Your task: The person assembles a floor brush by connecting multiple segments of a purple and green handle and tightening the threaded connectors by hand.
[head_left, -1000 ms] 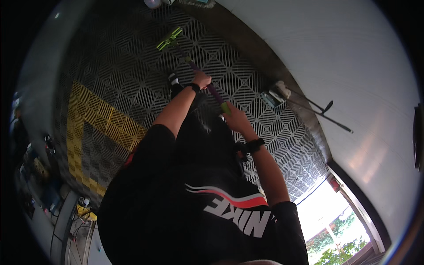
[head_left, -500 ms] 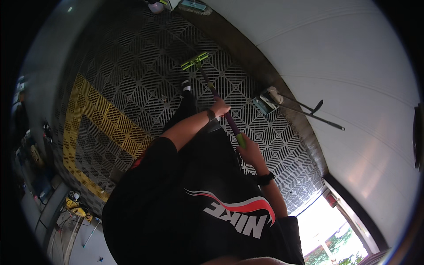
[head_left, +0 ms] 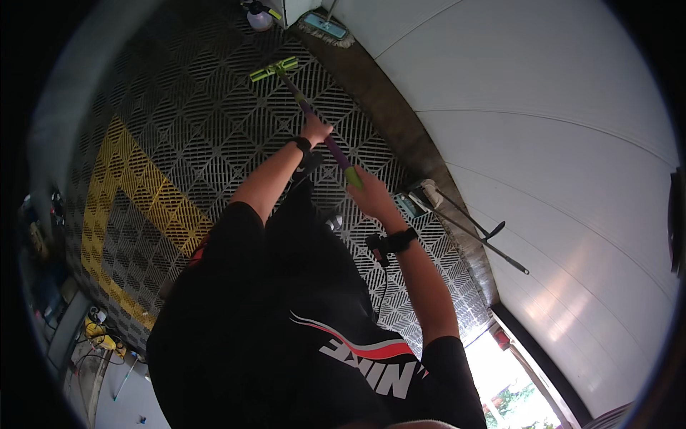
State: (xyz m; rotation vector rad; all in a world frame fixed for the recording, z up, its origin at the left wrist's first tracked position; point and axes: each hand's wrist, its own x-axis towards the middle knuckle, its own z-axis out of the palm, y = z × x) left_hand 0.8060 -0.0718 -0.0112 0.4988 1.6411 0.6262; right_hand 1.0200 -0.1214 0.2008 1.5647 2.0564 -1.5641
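Both hands grip the purple handle (head_left: 336, 152) of a mop with a narrow lime-green head (head_left: 274, 69). My left hand (head_left: 316, 130) is wrapped round the shaft, farther from me and closer to the head. Nearer my body, my right hand (head_left: 371, 194) is closed about the green grip at the handle's end. The mop slants away to the far left, its head on or just above the grated floor tiles (head_left: 214, 107); contact cannot be made out. Each wrist wears a dark band.
A white wall (head_left: 543, 143) runs along the right. Against it stand a dustpan (head_left: 411, 204) and a broom-like tool with long handles (head_left: 475, 236). A blue-topped flat mop (head_left: 325, 26) and a spray bottle (head_left: 259, 18) are at the far end. Yellow equipment (head_left: 100, 336) sits lower left.
Both hands and the mop have moved away from me and to the left. My right arm is stretched out farther. The view has shifted, and the spray bottle and flat mop show more fully.
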